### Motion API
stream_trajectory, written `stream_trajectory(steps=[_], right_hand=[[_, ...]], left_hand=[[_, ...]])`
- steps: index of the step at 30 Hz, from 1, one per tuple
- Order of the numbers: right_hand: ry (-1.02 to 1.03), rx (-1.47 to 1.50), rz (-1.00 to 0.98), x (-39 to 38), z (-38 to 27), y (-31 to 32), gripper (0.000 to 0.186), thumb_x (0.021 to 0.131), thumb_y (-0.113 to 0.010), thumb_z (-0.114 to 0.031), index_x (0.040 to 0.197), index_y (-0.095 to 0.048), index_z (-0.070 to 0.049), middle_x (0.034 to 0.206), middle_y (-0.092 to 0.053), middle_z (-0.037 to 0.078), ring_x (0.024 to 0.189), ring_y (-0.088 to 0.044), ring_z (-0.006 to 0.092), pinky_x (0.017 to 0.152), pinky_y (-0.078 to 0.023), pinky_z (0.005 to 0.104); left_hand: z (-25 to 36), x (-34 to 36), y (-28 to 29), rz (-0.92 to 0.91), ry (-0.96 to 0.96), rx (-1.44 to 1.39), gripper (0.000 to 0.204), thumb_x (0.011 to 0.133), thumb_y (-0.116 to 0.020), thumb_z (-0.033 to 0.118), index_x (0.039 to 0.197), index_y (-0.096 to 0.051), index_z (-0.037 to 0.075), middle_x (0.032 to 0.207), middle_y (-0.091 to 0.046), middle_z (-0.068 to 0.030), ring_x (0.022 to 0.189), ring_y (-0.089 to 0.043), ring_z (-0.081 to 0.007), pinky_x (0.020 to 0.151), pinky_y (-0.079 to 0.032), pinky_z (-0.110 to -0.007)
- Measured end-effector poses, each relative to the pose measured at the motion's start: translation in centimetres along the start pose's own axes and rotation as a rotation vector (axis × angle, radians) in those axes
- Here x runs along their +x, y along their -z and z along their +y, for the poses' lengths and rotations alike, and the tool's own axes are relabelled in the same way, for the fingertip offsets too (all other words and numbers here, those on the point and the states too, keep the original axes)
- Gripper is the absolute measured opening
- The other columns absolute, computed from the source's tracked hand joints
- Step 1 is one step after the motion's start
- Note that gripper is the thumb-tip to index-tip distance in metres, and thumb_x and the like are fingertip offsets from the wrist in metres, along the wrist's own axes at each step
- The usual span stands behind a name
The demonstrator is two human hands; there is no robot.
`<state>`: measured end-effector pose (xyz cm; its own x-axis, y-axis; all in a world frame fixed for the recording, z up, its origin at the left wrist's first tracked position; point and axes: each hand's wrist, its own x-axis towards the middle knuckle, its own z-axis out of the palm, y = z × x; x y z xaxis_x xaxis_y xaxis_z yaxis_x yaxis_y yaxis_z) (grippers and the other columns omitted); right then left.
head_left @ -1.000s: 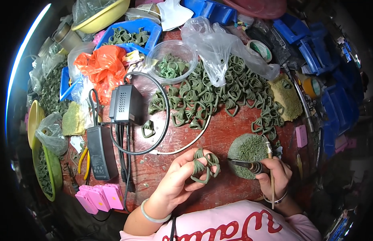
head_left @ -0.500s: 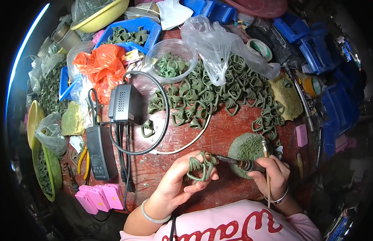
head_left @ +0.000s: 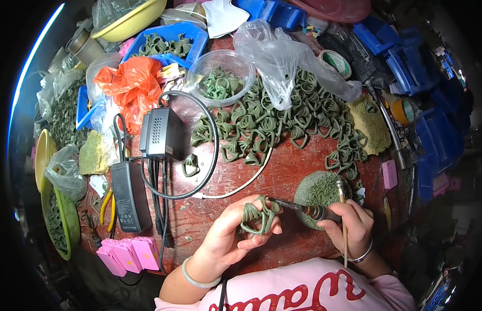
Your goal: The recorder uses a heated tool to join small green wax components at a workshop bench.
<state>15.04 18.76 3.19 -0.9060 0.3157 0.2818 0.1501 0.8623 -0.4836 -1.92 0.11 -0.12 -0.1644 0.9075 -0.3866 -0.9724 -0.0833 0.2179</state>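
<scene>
Between thumb and fingers, my left hand (head_left: pixel 231 233) grips a green wax ring (head_left: pixel 257 220) with a ribbed, open top. My right hand (head_left: pixel 353 224) is closed round the dark handle of a soldering-iron-like pen tool (head_left: pixel 316 211); its thin tip meets the ring's upper right side. A slim wooden-handled brush (head_left: pixel 345 236) is also tucked upright in the right fingers. Just behind that hand is a round pad (head_left: pixel 318 194) covered in green shavings. Many similar green rings (head_left: pixel 303 111) are heaped farther back, and one single ring (head_left: pixel 190 165) lies apart near the cables.
To the left stand a black box-shaped device (head_left: pixel 165 133) with looped cable, a black power adapter (head_left: pixel 130 197) and pink blocks (head_left: pixel 129 255). A clear plastic tub (head_left: pixel 191 67) and a blue tray (head_left: pixel 199 39) hold more rings. Blue bins (head_left: pixel 438 135) line the right side.
Both hands stay nearly in place. The brush in my right hand has tilted slightly, its top shifting a little left.
</scene>
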Motion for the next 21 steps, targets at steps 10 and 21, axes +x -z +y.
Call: stream_trajectory(steps=[10,21], right_hand=[[-0.007,-0.002,-0.004,-0.02,-0.05,0.1,0.034,0.077,-0.081,-0.028,0.088,-0.061,-0.002,0.067,-0.058,0.008,0.054,-0.06,0.0248,0.047,-0.048,0.0342],[0.007,0.086,0.042,0.04,0.28,0.06,0.034,0.082,-0.077,-0.029,0.091,-0.059,-0.001,0.067,-0.057,0.008,0.054,-0.059,0.0244,0.048,-0.047,0.0339]], left_hand=[[-0.07,-0.05,0.41,-0.007,-0.002,-0.045,0.035,0.099,-0.045,0.024,0.113,-0.054,-0.007,0.086,-0.06,-0.0249,0.05,-0.045,-0.0109,0.038,-0.031,-0.016],[-0.09,-0.11,0.59,-0.038,-0.033,0.0,0.033,0.099,-0.047,0.024,0.114,-0.054,-0.005,0.087,-0.06,-0.0239,0.049,-0.045,-0.009,0.038,-0.031,-0.016]])
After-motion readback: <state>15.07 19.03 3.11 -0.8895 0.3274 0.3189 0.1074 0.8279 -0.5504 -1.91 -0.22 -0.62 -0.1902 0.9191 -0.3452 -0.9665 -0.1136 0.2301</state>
